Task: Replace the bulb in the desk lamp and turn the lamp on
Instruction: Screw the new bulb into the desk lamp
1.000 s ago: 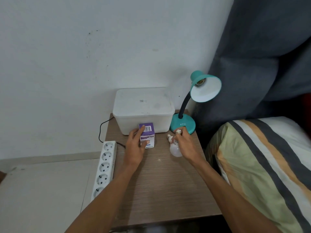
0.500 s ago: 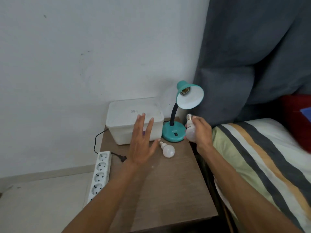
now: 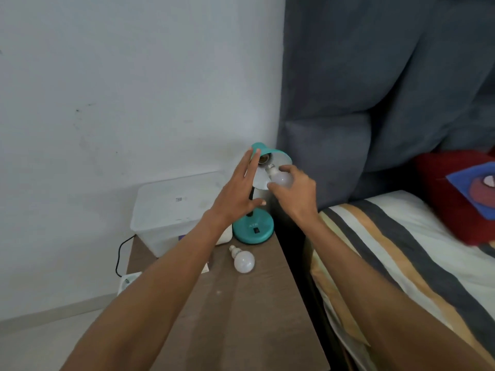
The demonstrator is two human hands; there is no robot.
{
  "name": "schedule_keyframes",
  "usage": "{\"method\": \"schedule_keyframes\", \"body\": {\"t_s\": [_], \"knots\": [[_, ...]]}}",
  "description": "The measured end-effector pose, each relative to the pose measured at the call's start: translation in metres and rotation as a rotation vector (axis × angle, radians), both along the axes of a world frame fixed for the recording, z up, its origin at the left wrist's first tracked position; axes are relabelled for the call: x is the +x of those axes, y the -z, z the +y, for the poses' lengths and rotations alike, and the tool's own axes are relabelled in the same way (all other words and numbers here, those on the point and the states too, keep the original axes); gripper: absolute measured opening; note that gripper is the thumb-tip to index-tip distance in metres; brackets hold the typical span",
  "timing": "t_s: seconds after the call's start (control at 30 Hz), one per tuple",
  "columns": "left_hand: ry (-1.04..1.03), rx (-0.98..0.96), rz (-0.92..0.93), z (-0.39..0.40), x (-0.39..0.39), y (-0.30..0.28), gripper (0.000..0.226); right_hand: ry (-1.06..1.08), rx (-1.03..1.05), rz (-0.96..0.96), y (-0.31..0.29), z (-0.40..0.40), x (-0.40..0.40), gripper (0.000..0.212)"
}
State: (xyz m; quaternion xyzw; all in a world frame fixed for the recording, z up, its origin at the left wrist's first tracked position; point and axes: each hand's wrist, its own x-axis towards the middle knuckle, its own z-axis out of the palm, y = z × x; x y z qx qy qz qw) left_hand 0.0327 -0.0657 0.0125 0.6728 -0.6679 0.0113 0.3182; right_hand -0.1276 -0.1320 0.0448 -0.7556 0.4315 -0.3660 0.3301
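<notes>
A teal desk lamp (image 3: 254, 228) stands at the back right of the wooden bedside table (image 3: 241, 311). Its shade (image 3: 278, 159) faces me, and the socket inside holds no bulb. My right hand (image 3: 297, 194) grips a white bulb (image 3: 280, 176) just in front of the shade, its metal base pointing at the socket. My left hand (image 3: 238, 191) is open, fingers spread, beside the left of the shade and in front of the lamp's neck. A second white bulb (image 3: 243, 260) lies on the table near the lamp's base.
A white plastic box (image 3: 174, 210) sits at the back left of the table. A purple and white bulb carton (image 3: 205, 267) is mostly hidden by my left forearm. A power strip (image 3: 128, 281) and black cable lie on the floor. A striped bed (image 3: 417, 263) adjoins the right.
My right hand has lifted the bulb from beside the lamp's base up to the shade. My left hand has risen from above the box to the shade's left side.
</notes>
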Motion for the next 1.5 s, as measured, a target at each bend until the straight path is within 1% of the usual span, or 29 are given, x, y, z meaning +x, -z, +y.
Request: {"method": "schedule_keyframes", "body": {"t_s": [0.13,0.27,0.37,0.6,0.73,0.8,0.9,1.0,1.07,1.1,1.23,1.3,1.4,1.5], "knots": [[0.022,-0.031,-0.004,-0.013,0.006,0.004,0.115,0.0,-0.089,0.044,0.006,-0.009,0.009,0.057],[0.014,-0.103,-0.006,-0.014,0.01,0.007,0.103,0.017,-0.11,-0.003,0.007,-0.011,0.021,0.059],[0.016,-0.117,-0.019,-0.013,0.012,0.006,0.099,0.033,-0.111,-0.038,0.01,-0.011,0.03,0.059],[0.03,-0.121,-0.024,-0.013,0.016,0.006,0.094,0.017,-0.215,-0.112,0.016,-0.007,0.042,0.052],[0.031,-0.115,-0.031,-0.013,0.016,0.005,0.094,0.0,-0.283,-0.034,0.026,-0.004,0.038,0.061],[0.034,-0.103,-0.033,-0.014,0.015,0.005,0.094,0.021,-0.293,-0.013,0.027,-0.004,0.037,0.061],[0.02,-0.099,-0.014,-0.013,0.017,0.006,0.094,0.065,-0.257,-0.003,0.023,-0.005,0.04,0.061],[0.02,-0.099,-0.015,-0.012,0.019,0.005,0.091,0.075,-0.141,-0.102,0.019,-0.003,0.039,0.06],[0.021,-0.098,-0.016,-0.011,0.017,0.003,0.091,0.063,-0.132,-0.154,0.019,0.001,0.037,0.054],[0.022,-0.099,-0.016,-0.012,0.016,0.003,0.09,0.056,-0.152,-0.154,0.02,0.001,0.037,0.053],[0.02,-0.099,-0.025,-0.013,0.015,0.005,0.09,0.054,-0.162,-0.048,0.027,0.001,0.037,0.062],[0.016,-0.096,-0.02,-0.012,0.015,0.005,0.09,0.092,-0.114,-0.072,0.029,-0.001,0.038,0.06],[0.017,-0.102,-0.013,-0.011,0.015,0.004,0.087,0.106,-0.031,-0.157,0.027,0.0,0.039,0.059],[0.018,-0.094,-0.014,-0.012,0.016,0.004,0.087,0.088,-0.135,-0.15,0.026,0.003,0.039,0.048]]}}
